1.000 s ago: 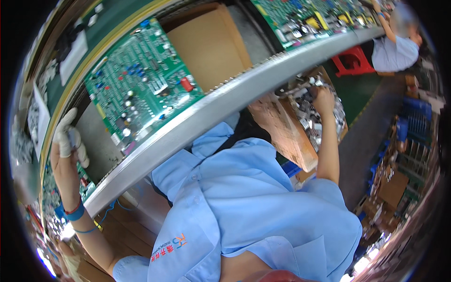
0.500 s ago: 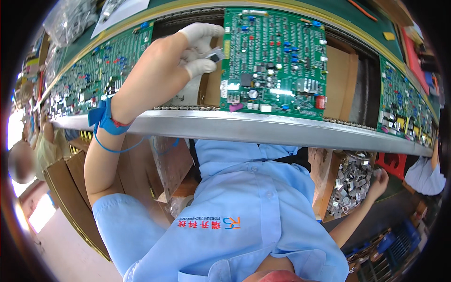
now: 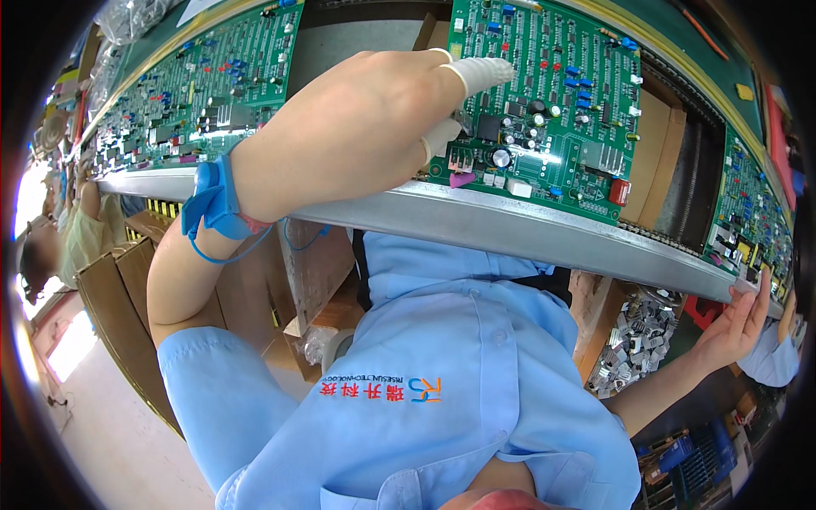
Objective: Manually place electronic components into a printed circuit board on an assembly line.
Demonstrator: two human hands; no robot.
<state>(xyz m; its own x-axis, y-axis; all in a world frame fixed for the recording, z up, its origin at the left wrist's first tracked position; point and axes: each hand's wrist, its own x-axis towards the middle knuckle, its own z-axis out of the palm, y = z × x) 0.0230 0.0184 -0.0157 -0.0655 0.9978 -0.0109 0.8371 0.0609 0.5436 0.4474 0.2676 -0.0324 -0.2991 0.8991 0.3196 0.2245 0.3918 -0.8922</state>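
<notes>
Front rail (image 3: pixel 544 229): silver, bordering the conveyor's near edge; open gaps flank the middle board, the right one above a cardboard box (image 3: pixel 656 140).
Middle board (image 3: pixel 557 106): green, crowded with parts, red block (image 3: pixel 620 192) at its near right corner.
Left hand (image 3: pixel 348 127): reaching across the board's left edge, white-sleeved fingertips narrowly spaced; cannot tell whether they grip anything.
Right hand (image 3: pixel 741 327): at the rail's right end, fingers extended; hold unclear.

The circuit board (image 3: pixel 544 106) is green, speckled red and blue — the wristband (image 3: pixel 223 200) bright blue.
</notes>
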